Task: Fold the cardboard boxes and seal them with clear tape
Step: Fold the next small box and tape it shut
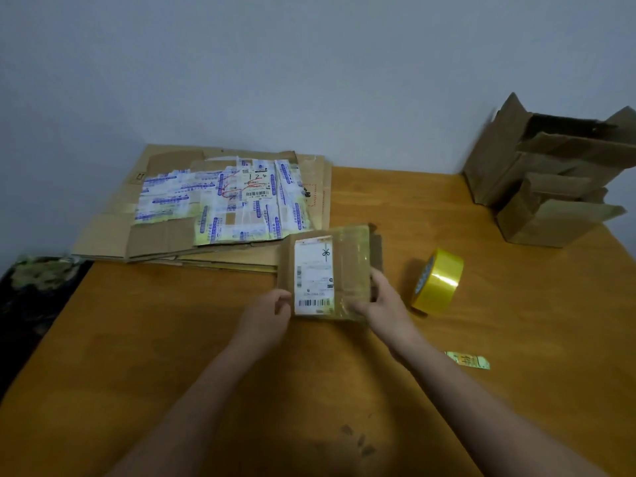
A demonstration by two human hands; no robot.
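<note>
Small cardboard box [330,270] sits mid-table beside the tape roll [437,281]. Left hand [266,313] and right hand [382,301] grip its near corners, fingers curled on. Likely light and stiff; glossy taped face probably slippery, so hold by the edges.

Left hand [272,309] and right hand [382,304], lower centre of the frame: both bare. Left forearm [213,390] and right forearm [464,390] are uncovered from wrist to the bottom edge. Clothing above that point is out of frame.
</note>
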